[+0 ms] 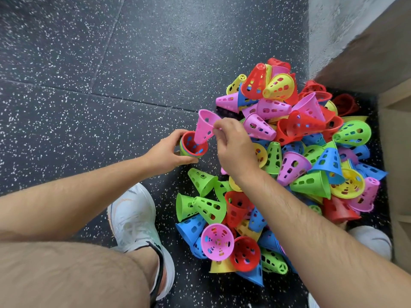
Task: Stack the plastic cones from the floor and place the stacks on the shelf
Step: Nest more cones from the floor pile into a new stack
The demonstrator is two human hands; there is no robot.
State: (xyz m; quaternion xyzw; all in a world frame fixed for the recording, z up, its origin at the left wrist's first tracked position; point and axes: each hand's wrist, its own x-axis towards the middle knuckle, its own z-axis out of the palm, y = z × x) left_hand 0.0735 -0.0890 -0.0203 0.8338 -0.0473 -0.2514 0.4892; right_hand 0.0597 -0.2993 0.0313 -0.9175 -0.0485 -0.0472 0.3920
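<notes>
Where the two hands meet: a pink cone [204, 127] is held tilted, tip down, with its narrow end dipped into the open mouth of the stack [189, 138].
Left hand [165, 150]: curled round the side of the stack, thumb on the near side and fingers wrapped round the far side. A full grasp is seen.
Stack: nested cones with their mouths up, a red one innermost, green and blue edges showing at the rim. Whether its base touches the floor [89, 63] cannot be told.
Right hand [233, 145]: the pink cone's wide rim is pinched between thumb and fingertips, and the remaining fingers are curled under.
Pile [289, 152]: and what a heap! Red, yellow, green, blue and pink cones are strewn on the floor right of the hands, some on their sides, some mouth up. All are pierced with holes.
Floor: dark tiles flecked with white, with seams seen between them.
Shelf [395, 141]: a pale wooden unit at the right edge, with the pile lying against its foot.
Wall [333, 30]: grey and rough, seen beyond the pile.
Shoes: a white left shoe [135, 218] is planted just left of the pile. A white right shoe [371, 238] is seen beside the shelf.
</notes>
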